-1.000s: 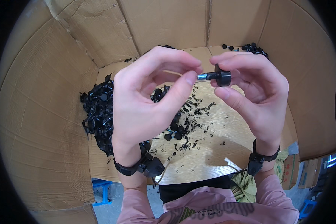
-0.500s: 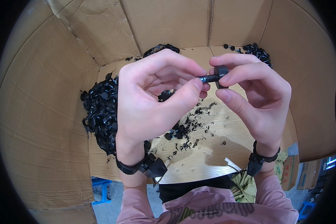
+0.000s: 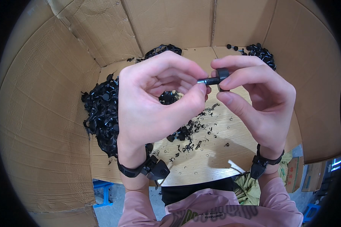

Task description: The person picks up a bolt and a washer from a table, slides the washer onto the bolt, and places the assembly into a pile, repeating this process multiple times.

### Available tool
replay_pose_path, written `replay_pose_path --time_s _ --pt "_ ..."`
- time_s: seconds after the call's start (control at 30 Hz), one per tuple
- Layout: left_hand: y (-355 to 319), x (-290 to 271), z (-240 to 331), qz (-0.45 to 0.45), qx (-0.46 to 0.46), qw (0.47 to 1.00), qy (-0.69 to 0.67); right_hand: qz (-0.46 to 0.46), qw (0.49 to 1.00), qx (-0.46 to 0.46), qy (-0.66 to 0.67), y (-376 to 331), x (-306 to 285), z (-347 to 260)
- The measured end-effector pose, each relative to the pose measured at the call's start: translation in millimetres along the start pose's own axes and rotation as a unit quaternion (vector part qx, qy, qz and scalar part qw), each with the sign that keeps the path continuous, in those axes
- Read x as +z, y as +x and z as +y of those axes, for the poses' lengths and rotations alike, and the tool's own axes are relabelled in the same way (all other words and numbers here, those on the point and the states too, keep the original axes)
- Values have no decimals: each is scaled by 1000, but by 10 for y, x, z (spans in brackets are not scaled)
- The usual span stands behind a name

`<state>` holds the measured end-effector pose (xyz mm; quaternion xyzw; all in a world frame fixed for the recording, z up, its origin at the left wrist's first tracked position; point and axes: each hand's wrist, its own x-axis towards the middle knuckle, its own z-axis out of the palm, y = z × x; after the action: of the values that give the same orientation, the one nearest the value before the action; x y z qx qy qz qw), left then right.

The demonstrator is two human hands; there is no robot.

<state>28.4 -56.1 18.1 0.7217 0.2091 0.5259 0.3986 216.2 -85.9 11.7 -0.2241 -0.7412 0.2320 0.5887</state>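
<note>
Knob [image 3: 222, 74] with threaded stud, small, light, stiff: your right hand [image 3: 259, 104] pinches its black head, your left hand [image 3: 155, 102] fingertips pinch the stud; likely slippery, grip the head.

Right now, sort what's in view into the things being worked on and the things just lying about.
In hand:
- left hand, fingertips on the metal stud's tip
- right hand, pinching the black knob
- black knob with threaded metal stud

Lying about:
- big heap of black parts
- smaller pile
- black shavings
- cardboard walls
</note>
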Motion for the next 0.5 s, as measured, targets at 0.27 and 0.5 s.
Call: replay_pose_path --time_s 0.27,0.5 --pt "34 -64 -34 12 -70 997 -33 -72 992 -27 -98 34 -41 -70" --pt "58 -19 -9 9 -98 990 -98 0 1000 8 -11 -3 -20 -3"
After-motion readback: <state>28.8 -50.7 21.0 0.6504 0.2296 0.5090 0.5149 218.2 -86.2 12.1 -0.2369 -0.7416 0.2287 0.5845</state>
